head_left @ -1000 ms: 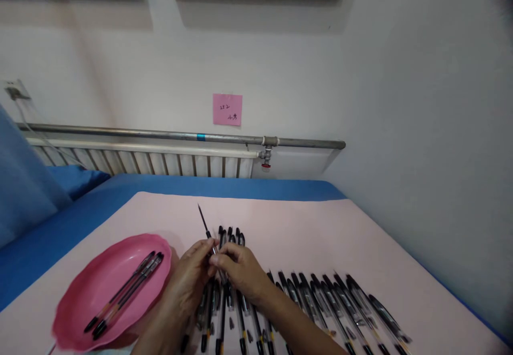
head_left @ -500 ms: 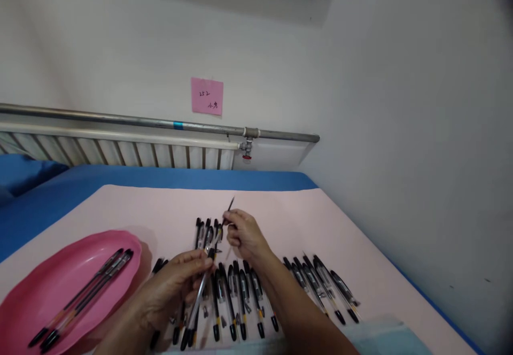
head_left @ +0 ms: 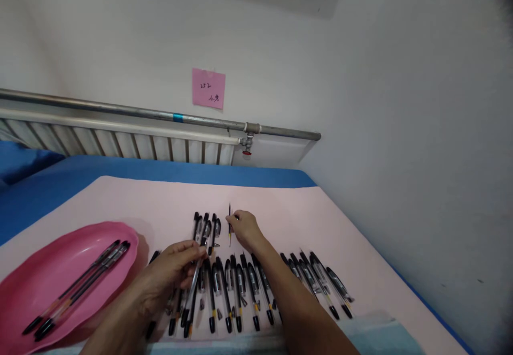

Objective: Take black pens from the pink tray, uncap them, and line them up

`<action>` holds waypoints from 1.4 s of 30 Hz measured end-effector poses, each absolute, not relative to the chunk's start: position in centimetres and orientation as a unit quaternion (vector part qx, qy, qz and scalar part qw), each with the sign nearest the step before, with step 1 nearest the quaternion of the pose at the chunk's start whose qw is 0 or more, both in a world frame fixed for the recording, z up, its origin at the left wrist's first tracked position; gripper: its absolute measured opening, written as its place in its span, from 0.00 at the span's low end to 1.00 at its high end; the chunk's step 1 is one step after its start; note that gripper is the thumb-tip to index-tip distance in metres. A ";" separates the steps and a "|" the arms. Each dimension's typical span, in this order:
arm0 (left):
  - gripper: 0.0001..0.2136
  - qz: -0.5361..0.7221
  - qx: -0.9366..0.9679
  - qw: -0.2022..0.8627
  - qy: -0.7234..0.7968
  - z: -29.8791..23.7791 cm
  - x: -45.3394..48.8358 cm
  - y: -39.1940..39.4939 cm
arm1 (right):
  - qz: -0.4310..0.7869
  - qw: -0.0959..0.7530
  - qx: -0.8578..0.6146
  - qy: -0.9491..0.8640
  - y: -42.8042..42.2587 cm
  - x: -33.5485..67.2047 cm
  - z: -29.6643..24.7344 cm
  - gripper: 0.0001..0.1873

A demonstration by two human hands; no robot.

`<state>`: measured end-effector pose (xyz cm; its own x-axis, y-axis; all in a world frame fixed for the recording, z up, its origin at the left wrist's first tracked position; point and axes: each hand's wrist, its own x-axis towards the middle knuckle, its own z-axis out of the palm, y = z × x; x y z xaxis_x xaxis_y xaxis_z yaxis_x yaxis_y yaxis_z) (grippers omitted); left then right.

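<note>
My right hand [head_left: 244,230] pinches a thin pen refill [head_left: 230,224] and holds it on the pink mat beside three capped pens [head_left: 205,226] lying at the far end. My left hand [head_left: 176,268] grips a clear pen barrel [head_left: 193,285] above a row of black-capped pens [head_left: 236,291]. More pens [head_left: 316,283] lie in a row to the right of my forearm.
A pink oval tray [head_left: 24,291] at the near left holds three pens [head_left: 76,290]. The pink mat [head_left: 160,205] lies on a blue cover [head_left: 120,170]. Behind are a radiator, a grey pipe [head_left: 120,112] and a pink note [head_left: 208,88] on the wall.
My hands have parted: the right one pulled the refill out and carried it forward onto the mat, while the left kept the barrel. The camera swung right and down.
</note>
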<state>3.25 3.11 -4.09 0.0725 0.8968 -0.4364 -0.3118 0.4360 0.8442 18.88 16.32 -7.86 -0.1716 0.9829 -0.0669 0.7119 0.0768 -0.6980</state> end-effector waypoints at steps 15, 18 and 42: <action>0.11 0.448 0.286 0.667 0.522 -4.7 3.0 3.5 | 0.182 0.099 -0.585 -0.784 15.4 17.9 -7.4 0.12; 0.11 0.456 0.292 0.665 0.515 -4.6 2.9 3.5 | 0.177 0.092 -0.583 -0.787 15.2 18.0 -7.5 0.11; 0.12 0.480 0.280 0.653 0.515 -4.1 3.1 3.5 | 0.231 0.124 -0.574 -0.776 13.8 18.9 -4.9 0.09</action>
